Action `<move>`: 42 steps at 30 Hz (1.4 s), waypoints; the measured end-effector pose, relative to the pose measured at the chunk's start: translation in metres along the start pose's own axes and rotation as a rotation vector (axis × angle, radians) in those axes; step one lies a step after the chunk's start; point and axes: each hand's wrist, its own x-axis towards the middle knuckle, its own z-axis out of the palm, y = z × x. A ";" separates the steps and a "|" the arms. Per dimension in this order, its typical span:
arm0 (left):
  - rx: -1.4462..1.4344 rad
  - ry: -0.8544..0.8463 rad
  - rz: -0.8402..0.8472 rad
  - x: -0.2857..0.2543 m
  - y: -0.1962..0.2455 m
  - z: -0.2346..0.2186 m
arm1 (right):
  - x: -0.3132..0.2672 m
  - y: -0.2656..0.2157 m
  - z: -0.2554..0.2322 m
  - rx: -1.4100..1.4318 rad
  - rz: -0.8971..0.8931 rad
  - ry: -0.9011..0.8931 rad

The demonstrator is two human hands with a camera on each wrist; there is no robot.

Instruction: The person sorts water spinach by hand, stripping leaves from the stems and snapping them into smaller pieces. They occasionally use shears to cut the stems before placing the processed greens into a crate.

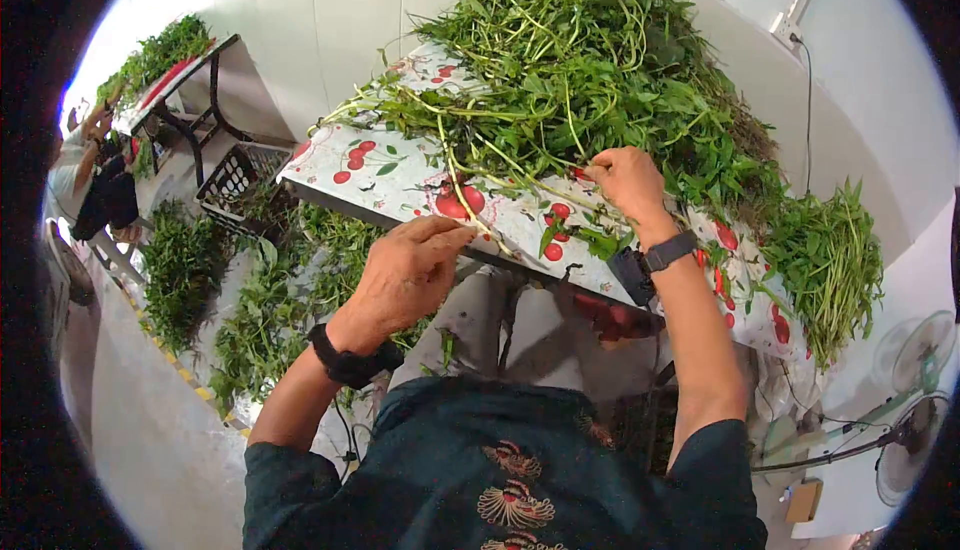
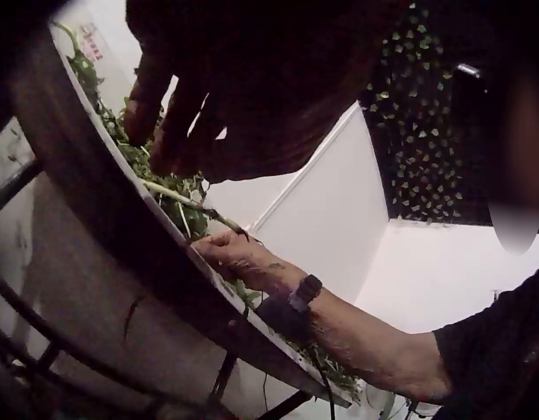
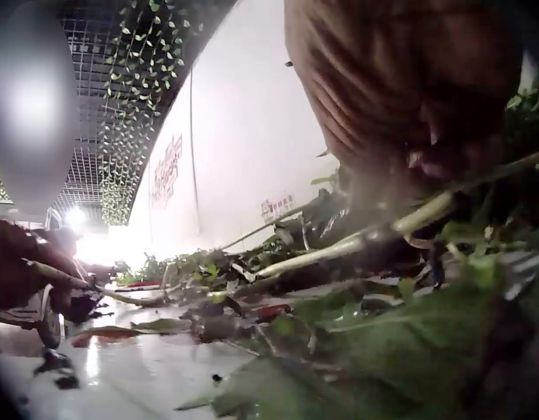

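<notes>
Leafy green stalks (image 1: 600,100) with long pale stems lie heaped on a table (image 1: 390,185) with a cherry-print cover. My left hand (image 1: 405,275) is at the table's front edge, palm down, fingers extended and slightly spread. Its fingertips are right beside a long pale stem (image 1: 460,190), whose lower end reaches the edge. In the left wrist view that stem (image 2: 190,199) runs just past the fingertips. My right hand (image 1: 630,188) pinches a thin stem at the near side of the heap, fingers curled and pointing left. The right wrist view shows the curled fingers (image 3: 427,131) close over the stems.
A bundle of greens (image 1: 830,270) hangs at the table's right end. More greens (image 1: 260,320) lie on the floor at left, near a black crate (image 1: 245,175). Another person (image 1: 90,170) works at a second table. A fan (image 1: 910,430) stands at right.
</notes>
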 end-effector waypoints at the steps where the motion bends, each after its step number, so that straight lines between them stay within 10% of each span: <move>1: -0.070 0.011 -0.080 -0.001 -0.002 -0.003 | 0.002 0.001 -0.001 -0.004 -0.005 0.005; 7: -0.294 0.196 -0.233 0.020 -0.011 -0.003 | -0.014 -0.041 -0.033 0.382 -0.157 0.280; 14: -1.054 -0.066 -0.701 0.073 -0.022 0.014 | -0.060 -0.104 0.017 0.606 -0.362 0.041; 33: -0.814 0.402 -0.601 -0.021 -0.052 -0.052 | -0.090 -0.171 0.053 0.284 -0.661 0.146; 42: -0.906 0.470 -0.932 -0.055 -0.056 -0.062 | -0.108 -0.186 0.075 0.275 -0.876 0.065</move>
